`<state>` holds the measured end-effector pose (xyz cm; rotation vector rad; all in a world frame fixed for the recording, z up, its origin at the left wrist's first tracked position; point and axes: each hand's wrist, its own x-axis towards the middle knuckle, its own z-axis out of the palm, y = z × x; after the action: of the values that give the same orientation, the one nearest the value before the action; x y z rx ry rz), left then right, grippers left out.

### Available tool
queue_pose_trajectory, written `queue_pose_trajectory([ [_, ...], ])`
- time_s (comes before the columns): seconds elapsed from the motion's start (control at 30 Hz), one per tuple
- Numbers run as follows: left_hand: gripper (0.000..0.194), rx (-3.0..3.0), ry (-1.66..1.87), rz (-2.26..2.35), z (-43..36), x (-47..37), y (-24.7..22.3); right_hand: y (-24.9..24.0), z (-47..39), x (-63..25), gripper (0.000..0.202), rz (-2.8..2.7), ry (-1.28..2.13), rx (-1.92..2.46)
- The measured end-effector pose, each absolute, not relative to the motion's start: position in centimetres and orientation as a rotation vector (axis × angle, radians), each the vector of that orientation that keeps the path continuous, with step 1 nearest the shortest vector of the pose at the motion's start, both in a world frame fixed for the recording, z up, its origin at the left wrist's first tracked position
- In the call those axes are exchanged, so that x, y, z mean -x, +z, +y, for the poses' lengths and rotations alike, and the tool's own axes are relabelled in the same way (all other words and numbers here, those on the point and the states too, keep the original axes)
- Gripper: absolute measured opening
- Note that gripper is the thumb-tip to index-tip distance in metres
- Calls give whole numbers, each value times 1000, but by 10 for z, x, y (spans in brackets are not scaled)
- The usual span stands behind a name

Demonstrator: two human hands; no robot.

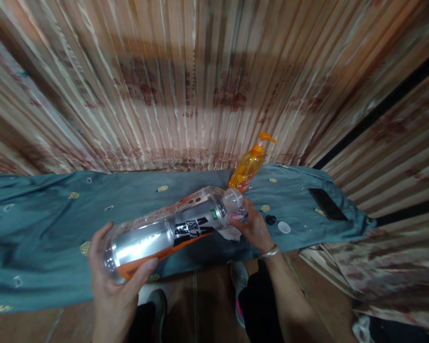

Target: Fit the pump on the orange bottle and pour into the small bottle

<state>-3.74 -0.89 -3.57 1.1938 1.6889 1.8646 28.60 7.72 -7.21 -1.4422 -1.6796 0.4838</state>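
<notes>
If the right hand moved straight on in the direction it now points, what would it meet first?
Most likely the neck end of the large bottle: the right hand points up and left in the picture, its fingers at that end. Depth beyond it is unclear.

Plastic bottle [157, 233] between two hands, over the cloth-covered surface [50, 214].
The bottle lies slantwise above the surface, its base end in the left hand [116, 286] by the near edge, its neck to the right in the right hand [252, 226]; beyond the neck, towards the far edge, is a pump bottle [248, 166]. Right of the right hand are two small round pieces [283, 227], then a phone [328, 205] near the right end. Sheeting [207, 105] rises behind the far edge; shoes [159, 307] are on the floor [180, 305] before the near edge.
</notes>
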Motion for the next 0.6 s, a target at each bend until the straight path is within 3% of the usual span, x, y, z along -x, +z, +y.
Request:
queue_pose_trajectory([
  [0.43, 99, -1357, 1798, 1726, -17, 38, -24, -67, 74, -285, 60, -1671, 545, 1430],
  [0.6, 104, -1276, 1825, 1676, -18, 34, -20, -68, 75, -286, 60, -1668, 538, 1453],
])
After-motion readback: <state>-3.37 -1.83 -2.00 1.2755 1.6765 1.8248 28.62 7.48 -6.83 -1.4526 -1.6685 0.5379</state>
